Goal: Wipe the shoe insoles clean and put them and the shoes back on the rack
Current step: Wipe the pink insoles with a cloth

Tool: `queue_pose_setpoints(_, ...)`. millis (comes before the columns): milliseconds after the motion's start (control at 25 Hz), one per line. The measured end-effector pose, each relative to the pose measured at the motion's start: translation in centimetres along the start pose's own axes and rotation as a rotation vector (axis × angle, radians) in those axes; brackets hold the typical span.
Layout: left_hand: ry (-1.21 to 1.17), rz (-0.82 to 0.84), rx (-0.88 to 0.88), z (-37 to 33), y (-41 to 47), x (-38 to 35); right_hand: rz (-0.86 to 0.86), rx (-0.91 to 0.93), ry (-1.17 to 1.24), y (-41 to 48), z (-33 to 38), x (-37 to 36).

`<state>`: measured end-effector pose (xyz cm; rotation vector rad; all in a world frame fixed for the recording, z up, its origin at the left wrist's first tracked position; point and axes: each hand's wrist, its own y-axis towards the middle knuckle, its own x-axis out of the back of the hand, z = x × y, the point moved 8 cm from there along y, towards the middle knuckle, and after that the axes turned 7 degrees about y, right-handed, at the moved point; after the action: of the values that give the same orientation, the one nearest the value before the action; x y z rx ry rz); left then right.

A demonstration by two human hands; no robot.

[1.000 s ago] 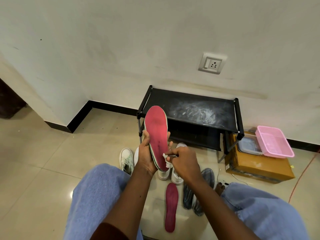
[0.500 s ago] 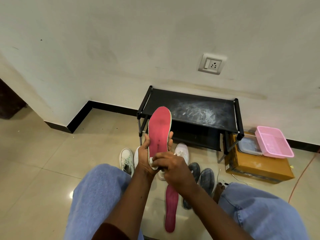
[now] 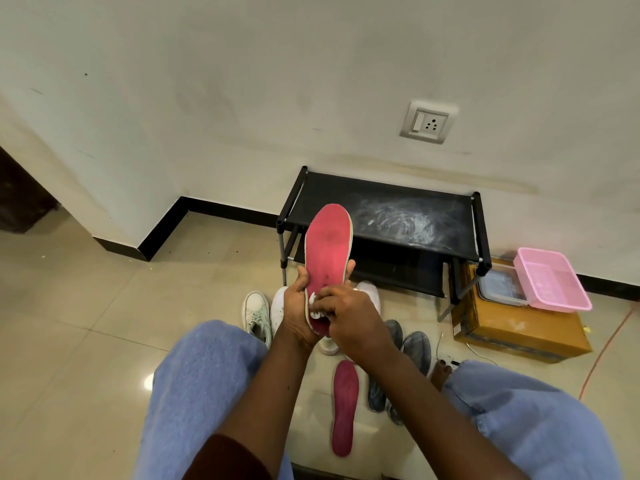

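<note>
My left hand (image 3: 298,313) grips a red insole (image 3: 329,251) by its heel end and holds it upright, red face toward me. My right hand (image 3: 349,317) presses a small white wipe (image 3: 316,306) against the insole's lower part. A second, darker red insole (image 3: 344,407) lies flat on the floor between my knees. White shoes (image 3: 258,317) stand on the floor behind my hands, partly hidden. A grey pair (image 3: 415,344) lies to the right. The black two-shelf rack (image 3: 398,220) stands against the wall with nothing on its top shelf.
A brown cardboard box (image 3: 519,330) sits right of the rack, carrying a pink basket (image 3: 550,282) and a clear tub (image 3: 498,289). An orange cable (image 3: 609,348) runs along the floor at far right. My knees in blue jeans frame the floor space.
The insole has turned from edge-on to face me. My right hand with the wipe has moved left from the insole's side onto its lower red face.
</note>
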<state>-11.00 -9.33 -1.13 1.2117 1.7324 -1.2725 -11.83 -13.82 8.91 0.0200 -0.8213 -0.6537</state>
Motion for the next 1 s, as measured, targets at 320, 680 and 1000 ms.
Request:
queue_pose_setpoints(320,0.053,-0.055,-0.05,-0.4,0.4,0.6,-0.057,0.01,0.145,-0.6,-0.9,2.4)
queue_pose_setpoints(680,0.028,0.004,-0.134,-1.3,0.3,0.7,0.013,-0.047,0.078,-1.3,-0.5,-0.9)
queue_pose_setpoints(1000,-0.072,0.079,0.062,0.3,-0.7,-1.4,0.009,0.014,-0.128,0.5,0.8,0.0)
